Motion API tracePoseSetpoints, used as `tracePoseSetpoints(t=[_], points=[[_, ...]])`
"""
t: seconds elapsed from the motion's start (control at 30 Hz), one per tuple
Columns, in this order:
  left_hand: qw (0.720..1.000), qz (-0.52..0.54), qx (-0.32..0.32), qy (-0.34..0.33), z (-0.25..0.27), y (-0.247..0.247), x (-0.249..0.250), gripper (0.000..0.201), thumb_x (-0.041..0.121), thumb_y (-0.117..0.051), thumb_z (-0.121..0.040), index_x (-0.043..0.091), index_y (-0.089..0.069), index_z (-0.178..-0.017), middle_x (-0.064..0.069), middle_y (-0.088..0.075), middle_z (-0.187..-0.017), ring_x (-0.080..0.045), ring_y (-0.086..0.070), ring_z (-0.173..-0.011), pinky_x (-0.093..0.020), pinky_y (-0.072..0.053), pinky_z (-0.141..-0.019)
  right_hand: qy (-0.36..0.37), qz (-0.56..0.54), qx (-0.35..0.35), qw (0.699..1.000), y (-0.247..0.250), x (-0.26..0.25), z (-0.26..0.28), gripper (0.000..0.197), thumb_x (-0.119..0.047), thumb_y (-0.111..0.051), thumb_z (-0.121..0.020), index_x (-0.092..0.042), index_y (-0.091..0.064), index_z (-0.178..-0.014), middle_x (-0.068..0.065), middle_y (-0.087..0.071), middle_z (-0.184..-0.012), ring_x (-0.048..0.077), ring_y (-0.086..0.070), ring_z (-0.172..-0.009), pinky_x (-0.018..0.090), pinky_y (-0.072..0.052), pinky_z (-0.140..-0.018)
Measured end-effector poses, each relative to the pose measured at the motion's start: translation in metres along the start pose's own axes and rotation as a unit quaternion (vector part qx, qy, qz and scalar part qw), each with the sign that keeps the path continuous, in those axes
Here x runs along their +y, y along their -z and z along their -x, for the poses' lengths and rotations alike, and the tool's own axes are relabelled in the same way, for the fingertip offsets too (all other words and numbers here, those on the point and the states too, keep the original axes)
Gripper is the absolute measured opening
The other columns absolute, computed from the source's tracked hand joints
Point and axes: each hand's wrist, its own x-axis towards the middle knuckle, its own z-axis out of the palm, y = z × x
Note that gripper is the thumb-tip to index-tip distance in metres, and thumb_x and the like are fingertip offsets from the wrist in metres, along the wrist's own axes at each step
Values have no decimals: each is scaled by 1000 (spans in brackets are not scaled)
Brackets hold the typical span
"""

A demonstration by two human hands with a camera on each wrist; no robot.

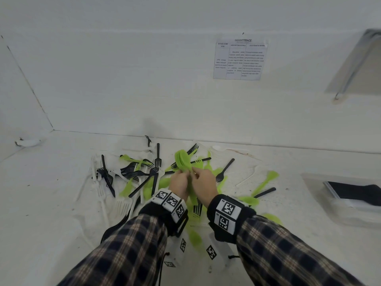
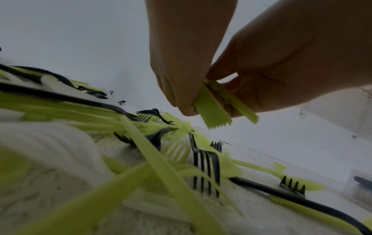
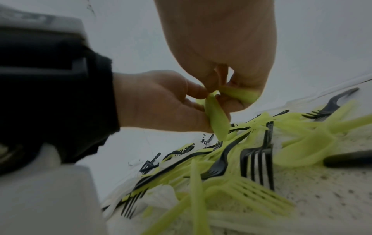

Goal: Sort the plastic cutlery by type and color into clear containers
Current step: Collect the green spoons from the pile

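The white worktop (image 1: 51,203) carries a mixed pile of cutlery (image 1: 144,178) in its middle: green, black and white forks and spoons lying crossed over each other. Near the right edge stands a clear container (image 1: 346,203) with black pieces inside. Above the pile, the left hand (image 1: 179,185) grips a stack of green spoons (image 1: 182,159) by the handles. The right hand (image 1: 204,182), touching the left one, pinches a green handle of the same stack.
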Motion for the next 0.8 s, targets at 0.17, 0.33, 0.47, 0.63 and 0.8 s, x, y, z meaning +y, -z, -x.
tracePoseSetpoints(t=[0.17, 0.33, 0.47, 0.63, 0.8], points=[[999, 31, -8, 23, 0, -5, -4, 24, 2, -35, -98, 6, -55, -112, -15, -63, -97, -27, -61, -87, -37, -50, -78, 3, 67, -57, 996, 4, -1, 6, 32, -10, -36, -97, 1, -55, -121, 20, -55, -107, 30, -48, -112, 29, -35, -92], [998, 31, -12, 60, 3, -7, -7, 30, 19, -40, -100, -1, -58, -113, -15, -64, -96, -28, -60, -93, -34, -50, -73, -20, -4, -1, 1000, 5, 0, 6, 26, -5, -46, -91, -4, -60, -113, 16, -63, -108, 23, -58, -99, 27, -45, -84], [996, 31, 6, 78, 0, -3, -5, 31, 26, -40, -100, 4, -60, -111, -13, -64, -102, -26, -59, -99, -38, -48, -83, -24, -12, -76, 997, 10, -2, 1, 24, -9, -51, -89, -7, -68, -106, 9, -68, -103, 21, -61, -97, 24, -45, -84], [994, 49, 81, 50, -13, 6, -1, 18, 20, -46, -98, 3, -51, -97, -13, -57, -92, -25, -56, -63, -32, -45, -55, -56, -21, -118, 991, 28, 6, -13, 29, -12, -46, -91, -4, -68, -108, 8, -68, -103, 13, -63, -84, 26, -46, -81], [994, 43, 86, 60, -22, 9, -1, 25, 22, -50, -97, 7, -49, -76, -4, -48, -76, -18, -44, -54, -29, -39, -51, -85, 250, -203, 943, 30, 27, -41, 49, -9, -40, -91, -8, -37, -140, 13, -38, -145, 33, -36, -132, 40, -34, -108]])
